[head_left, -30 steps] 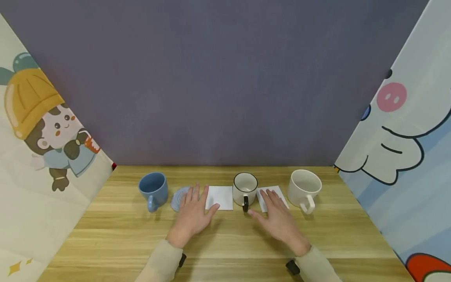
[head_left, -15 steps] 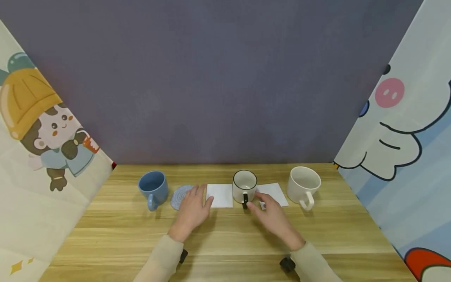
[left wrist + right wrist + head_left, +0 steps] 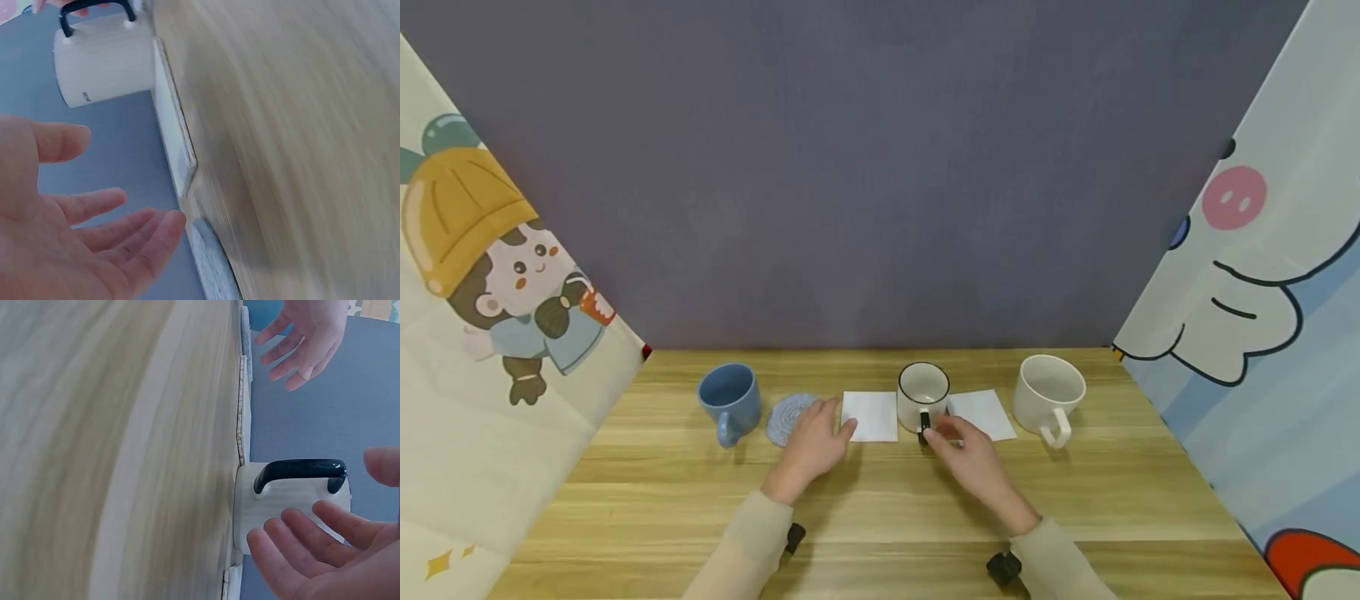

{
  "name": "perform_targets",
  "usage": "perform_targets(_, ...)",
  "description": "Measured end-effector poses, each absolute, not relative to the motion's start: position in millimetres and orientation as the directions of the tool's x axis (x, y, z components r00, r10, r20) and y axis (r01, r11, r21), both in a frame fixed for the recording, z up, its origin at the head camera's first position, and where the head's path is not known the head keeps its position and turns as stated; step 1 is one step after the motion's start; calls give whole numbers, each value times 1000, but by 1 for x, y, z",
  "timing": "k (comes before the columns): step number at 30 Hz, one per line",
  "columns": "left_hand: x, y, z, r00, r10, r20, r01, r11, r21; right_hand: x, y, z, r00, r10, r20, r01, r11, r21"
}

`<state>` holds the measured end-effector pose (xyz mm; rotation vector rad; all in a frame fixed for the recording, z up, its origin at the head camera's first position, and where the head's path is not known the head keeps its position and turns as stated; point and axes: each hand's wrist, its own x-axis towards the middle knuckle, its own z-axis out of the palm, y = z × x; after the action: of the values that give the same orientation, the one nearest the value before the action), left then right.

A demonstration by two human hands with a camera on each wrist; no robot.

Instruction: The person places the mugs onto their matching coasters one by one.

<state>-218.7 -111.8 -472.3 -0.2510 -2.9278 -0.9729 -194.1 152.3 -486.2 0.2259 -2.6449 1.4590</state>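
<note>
A white mug with a black rim [image 3: 911,413] stands between two white square coasters, its black handle [image 3: 303,467] facing me. My right hand [image 3: 976,463] is right at that handle, thumb and fingers spread on either side of it. In the right wrist view those fingers are relaxed and apart, overlapping the mug's side. My left hand [image 3: 811,446] hovers with loose fingers by the edge of a round, light blue woven coaster [image 3: 784,419], holding nothing. The left square coaster [image 3: 869,417] lies just beyond its thumb; the right one [image 3: 987,414] is partly behind my right hand.
At the left of the row stands a blue mug [image 3: 735,410], handle toward me. A larger cream mug [image 3: 1036,410] stands at the right end. A grey-purple backdrop [image 3: 880,183] rises behind the wooden table [image 3: 880,533], with printed cloth on both sides.
My right hand has shifted left from over the right square coaster to the black handle, its fingers bending more. The left hand has drawn back slightly with looser fingers. The mugs stay put.
</note>
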Motion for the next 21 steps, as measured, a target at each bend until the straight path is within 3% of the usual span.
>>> perform_targets(7,-223,-108,-468,-991,127,44,123,726,677,-200,147,-486,-988,-53,147,-154,469,-869)
perform_targets(21,-238,-113,-478,-991,129,27,106,658,746,-205,143,-488,-993,-40,115,-122,395,-911)
